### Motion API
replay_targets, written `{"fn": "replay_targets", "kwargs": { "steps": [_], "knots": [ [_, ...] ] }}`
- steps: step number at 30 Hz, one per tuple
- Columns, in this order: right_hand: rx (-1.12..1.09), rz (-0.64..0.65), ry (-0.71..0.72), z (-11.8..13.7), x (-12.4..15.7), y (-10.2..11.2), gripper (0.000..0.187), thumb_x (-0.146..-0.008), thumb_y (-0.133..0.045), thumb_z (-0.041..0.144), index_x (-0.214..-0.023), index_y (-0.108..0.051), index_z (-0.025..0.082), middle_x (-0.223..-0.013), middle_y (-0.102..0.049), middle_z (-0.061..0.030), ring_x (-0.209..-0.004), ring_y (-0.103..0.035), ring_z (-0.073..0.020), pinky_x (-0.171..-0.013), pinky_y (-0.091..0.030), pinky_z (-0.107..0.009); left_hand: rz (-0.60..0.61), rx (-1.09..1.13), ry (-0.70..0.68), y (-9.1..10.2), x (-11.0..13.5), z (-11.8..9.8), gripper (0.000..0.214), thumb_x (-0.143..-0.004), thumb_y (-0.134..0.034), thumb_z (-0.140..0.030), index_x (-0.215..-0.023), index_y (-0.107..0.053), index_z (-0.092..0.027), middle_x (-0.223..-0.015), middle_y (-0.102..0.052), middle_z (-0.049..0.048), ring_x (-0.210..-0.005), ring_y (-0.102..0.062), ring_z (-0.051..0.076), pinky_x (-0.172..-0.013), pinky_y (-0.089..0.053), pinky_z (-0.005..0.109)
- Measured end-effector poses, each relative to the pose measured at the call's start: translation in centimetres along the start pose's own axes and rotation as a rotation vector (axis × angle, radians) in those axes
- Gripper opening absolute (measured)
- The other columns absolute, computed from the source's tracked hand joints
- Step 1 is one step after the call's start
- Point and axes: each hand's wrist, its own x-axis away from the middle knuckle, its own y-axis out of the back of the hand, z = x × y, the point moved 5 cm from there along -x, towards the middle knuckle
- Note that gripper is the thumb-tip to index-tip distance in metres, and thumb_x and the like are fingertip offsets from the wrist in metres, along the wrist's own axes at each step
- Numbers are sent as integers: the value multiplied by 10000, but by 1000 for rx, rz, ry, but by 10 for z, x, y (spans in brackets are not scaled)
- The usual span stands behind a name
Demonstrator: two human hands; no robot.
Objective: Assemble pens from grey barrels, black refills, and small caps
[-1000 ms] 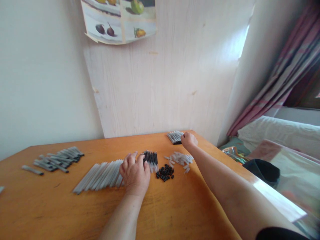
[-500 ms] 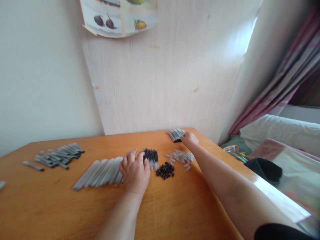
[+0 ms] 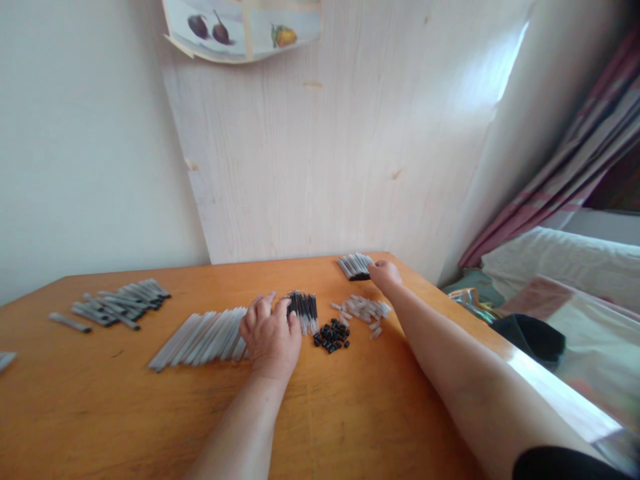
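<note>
My left hand (image 3: 270, 332) rests palm down on the orange table (image 3: 125, 413), fingers curled at the right end of a row of grey pen barrels (image 3: 200, 337) and touching a bunch of black refills (image 3: 304, 310). What its fingers hold, if anything, is hidden. My right hand (image 3: 384, 273) reaches to the table's far right corner, fingers closed beside a stack of grey caps (image 3: 354, 265). Between the hands lie a heap of small black plugs (image 3: 332, 335) and a scatter of clear short pieces (image 3: 363, 311).
A pile of finished grey pens (image 3: 117, 303) lies at the far left. A pale wooden board (image 3: 325, 133) leans on the wall behind the table. To the right, past the table's edge, are a bed (image 3: 560, 257), a black bag (image 3: 533, 337) and a striped curtain (image 3: 585, 140).
The view has tilted slightly. My right hand has drawn a little to the right of the cap stack. My left hand has stayed at the barrels and refills.
</note>
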Motion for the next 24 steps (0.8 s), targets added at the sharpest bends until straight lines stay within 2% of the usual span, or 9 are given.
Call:
{"fn": "replay_targets", "kwargs": {
  "steps": [6, 11, 18, 24],
  "knots": [
    [-63, 67, 46, -3, -2, -8, 305, -793, -473, 355, -746, -699, 155, -698, -647, -75, -669, -582, -172, -570, -378, -236, 4, -2, 7, -1, 0, 0, 284, -849, -498, -292, -1073, -663, -234, -1306, -529, 104, -1246, -389, 311, -1003, -302, 501],
    [-103, 89, 51, -1, -3, -12, 269, -770, -494, 331, -718, -699, 165, -671, -642, -64, -646, -574, -172, -555, -367, -239, 3, -8, 2, -2, 0, 1, 292, -852, -492, -295, -1081, -663, -235, -1309, -524, 108, -1248, -389, 311, -1001, -305, 502],
    [-157, 64, 50, -1, -4, -10, 267, -754, -511, 343, -686, -698, 164, -655, -629, -70, -633, -566, -181, -547, -356, -250, 8, 1, -10, -2, 0, 1, 303, -853, -489, -298, -1094, -661, -229, -1313, -517, 118, -1247, -386, 310, -1006, -300, 506],
    [-235, -8, 44, -5, 4, -1, 310, -755, -473, 355, -712, -708, 157, -620, -604, -54, -599, -526, -163, -522, -324, -242, 1, 18, 4, -1, 0, 1, 289, -847, -485, -272, -1073, -660, -228, -1292, -532, 110, -1240, -392, 307, -1003, -302, 505]
  ]
}}
